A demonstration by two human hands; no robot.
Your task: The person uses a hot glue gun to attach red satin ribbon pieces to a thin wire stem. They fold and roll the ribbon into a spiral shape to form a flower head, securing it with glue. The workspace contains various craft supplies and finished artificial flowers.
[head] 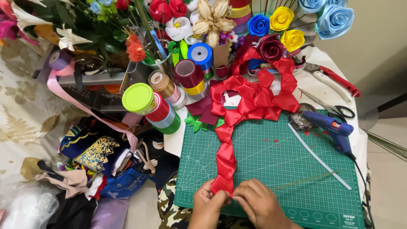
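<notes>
Two hands meet at six o'clock in the head view, and I see both working the lowest fold of a red ribbon chain [225, 159]. My left hand [206, 208] has its grip pinched together on the left edge of that bottom segment; my right hand [259, 204] has its grip closed on the right edge, fingers curled over it. Held from both sides like this, the satin piece stays flat and taut against the green cutting mat [275, 169], which I judge keeps the fold from springing open.

The chain runs from the hands toward twelve o'clock, where it widens into a loop of folded red petals [258, 95] lying partly on the mat and partly on the tabletop beyond.

At three o'clock from the chain lies a blue glue gun [333, 129], with a white glue stick [318, 157] slanting across the mat just beside it. Scissors [335, 108] and red-handled pliers [335, 78] sit at two o'clock. Stacked ribbon spools [157, 106] crowd the mat's edge at ten o'clock, and ribbon roses [282, 19] stand at twelve. Nothing lies between the hands and the ribbon.
</notes>
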